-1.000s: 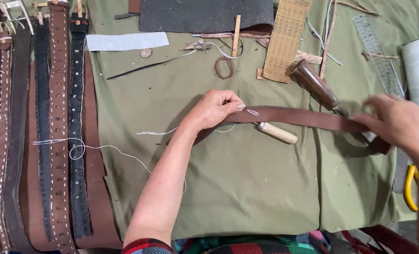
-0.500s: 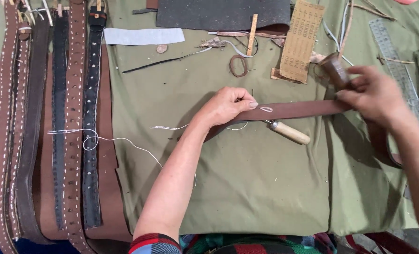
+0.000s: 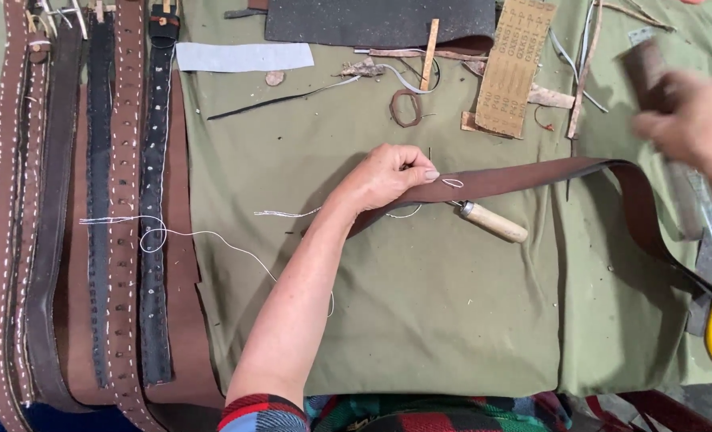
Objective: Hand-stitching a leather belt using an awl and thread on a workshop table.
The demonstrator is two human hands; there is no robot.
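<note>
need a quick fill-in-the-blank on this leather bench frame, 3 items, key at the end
1. The left hand presses down on a long ____ leather strap.
2. Just below the strap lies an awl with a pale ____ handle.
3. The work surface is covered by a ____ cloth.

Missing words: brown; wooden; green

An olive cloth covers the worktable, creased and flecked with scraps, under even light. A dark sheet lies at the far edge, well beyond the hands. Left of the left forearm, stitched belts lie side by side.
</note>
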